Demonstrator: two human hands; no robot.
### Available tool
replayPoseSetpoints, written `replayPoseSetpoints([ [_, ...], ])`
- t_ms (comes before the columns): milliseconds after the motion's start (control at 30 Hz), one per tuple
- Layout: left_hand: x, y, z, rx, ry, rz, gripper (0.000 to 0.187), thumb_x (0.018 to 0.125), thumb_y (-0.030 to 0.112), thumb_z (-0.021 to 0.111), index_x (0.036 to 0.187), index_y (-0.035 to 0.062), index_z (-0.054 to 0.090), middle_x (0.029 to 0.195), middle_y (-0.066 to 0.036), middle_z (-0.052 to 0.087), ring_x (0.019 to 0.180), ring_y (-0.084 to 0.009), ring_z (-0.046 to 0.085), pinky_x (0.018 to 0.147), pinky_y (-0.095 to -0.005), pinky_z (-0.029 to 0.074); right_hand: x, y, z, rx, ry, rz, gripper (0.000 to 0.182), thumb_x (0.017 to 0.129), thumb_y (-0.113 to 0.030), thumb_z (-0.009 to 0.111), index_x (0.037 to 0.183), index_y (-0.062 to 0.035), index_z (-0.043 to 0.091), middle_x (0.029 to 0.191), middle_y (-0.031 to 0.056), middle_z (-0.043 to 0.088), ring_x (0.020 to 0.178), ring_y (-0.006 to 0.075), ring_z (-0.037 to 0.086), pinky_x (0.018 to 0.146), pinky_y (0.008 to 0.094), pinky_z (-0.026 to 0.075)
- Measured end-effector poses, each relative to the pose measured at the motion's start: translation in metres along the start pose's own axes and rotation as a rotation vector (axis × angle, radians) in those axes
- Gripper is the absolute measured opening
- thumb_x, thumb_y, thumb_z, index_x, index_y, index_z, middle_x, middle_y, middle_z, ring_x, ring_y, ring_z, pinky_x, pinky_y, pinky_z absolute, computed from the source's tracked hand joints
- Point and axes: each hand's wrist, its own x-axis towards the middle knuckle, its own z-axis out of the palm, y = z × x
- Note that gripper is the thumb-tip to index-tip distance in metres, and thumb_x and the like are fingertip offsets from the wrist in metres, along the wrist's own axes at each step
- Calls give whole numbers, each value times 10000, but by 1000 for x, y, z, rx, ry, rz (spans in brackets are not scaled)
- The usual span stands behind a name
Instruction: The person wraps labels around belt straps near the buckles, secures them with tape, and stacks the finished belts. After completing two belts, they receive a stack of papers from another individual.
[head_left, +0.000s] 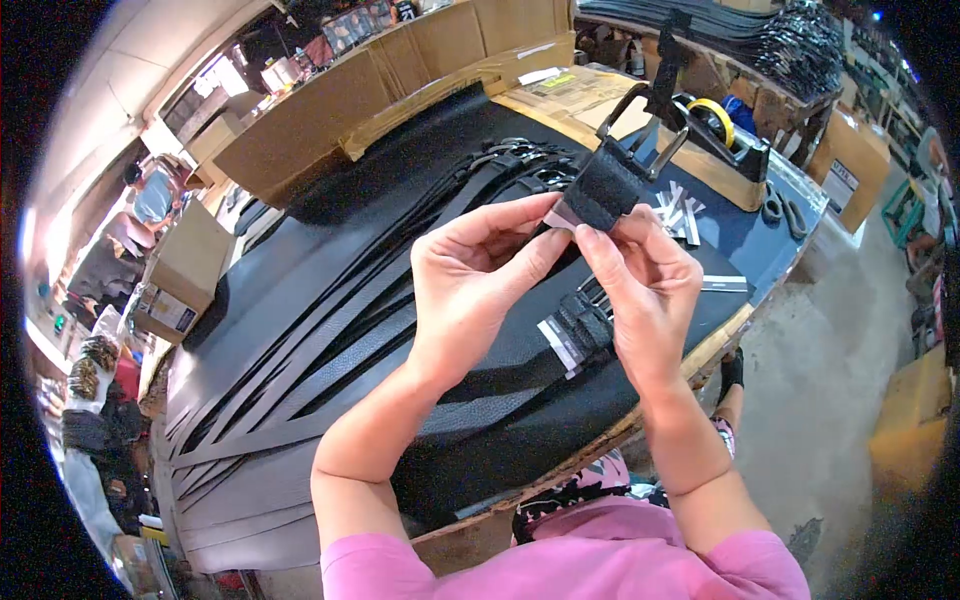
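Observation:
Both hands are raised over the table, pinching the near edge of a wide black strap piece (605, 188). A pale pinkish strip runs along that edge. My left hand (475, 265) grips it at the left with thumb and fingers closed. My right hand (645, 275) pinches it from the right, its thumb close to the left thumb. Metal bars, like a buckle, show beyond the piece's far end. Under my hands lies a similar black strap bundle (582, 325) with a white label strip (558, 350) on its edge.
Long black belts (330, 280) with metal buckles fan across black leather-like sheets. White strips (680, 212) and scissors (785, 212) lie at the right, near a yellow tape roll (712, 118). A cardboard wall (400, 90) edges the back. Another person (152, 195) is at far left.

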Motion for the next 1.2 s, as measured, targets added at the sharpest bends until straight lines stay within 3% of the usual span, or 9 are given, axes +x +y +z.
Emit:
replayPoseSetpoints([
  [200,-1,4,-4,50,26,4,253,777,-21,639,1027,-46,603,913,-87,641,796,-100,601,744,-221,493,0,-8,-23,-192,-224,-38,157,757,105,597,907,63,618,935,80,562,870,132,541,756,210,422],
  [267,1,4,-3,112,57,-14,248,768,-29,639,1013,-48,605,913,-93,641,797,-107,602,734,-223,486,6,-6,-41,-381,-251,-135,266,729,93,614,968,-20,646,927,79,593,852,149,552,739,235,430],
  [400,-3,9,1,199,132,93,258,769,-42,603,1027,-31,598,903,-76,639,793,-106,586,760,-229,453,60,-18,-116,-958,-121,-435,205,740,-45,667,943,-33,644,865,97,624,725,162,579,656,264,460],
  [533,-1,7,-5,156,101,143,253,771,-32,603,1024,-44,592,903,-82,643,797,-119,597,759,-233,449,152,-21,-220,-1316,97,-355,191,776,-177,649,926,-60,670,856,117,622,763,207,585,676,302,463],
  [633,-1,6,-7,165,106,119,262,762,-35,613,1023,-41,592,908,-89,645,797,-129,604,769,-242,450,215,-10,-287,-1195,-146,17,264,787,-303,642,909,-71,674,879,86,627,762,175,568,656,286,451],
  [767,-2,3,-5,207,126,134,251,770,-12,602,1019,-43,585,889,-85,642,789,-134,601,770,-256,455,222,-31,-264,-1344,-324,494,501,732,-533,614,905,-64,653,827,24,590,709,131,515,539,276,429],
  [800,-1,3,-6,213,125,124,251,770,-12,602,1019,-43,585,889,-85,642,789,-134,601,770,-256,455,224,-32,-263,-1368,-404,552,362,777,-445,607,904,-111,664,774,-11,576,706,86,490,537,261,399],
  [1033,2,-1,-13,159,92,91,281,740,-82,617,1017,-43,590,916,-96,639,809,-119,594,785,-246,458,241,-27,-265,-1200,-602,745,241,758,-326,649,901,-133,643,768,-3,539,665,118,447,565,273,401],
  [1200,1,-3,-9,145,107,118,271,747,-68,621,1015,-38,593,925,-93,637,810,-115,593,781,-246,459,246,-19,-273,-949,-386,834,161,711,-194,695,829,-92,654,701,-15,554,534,85,422,475,226,384],
])
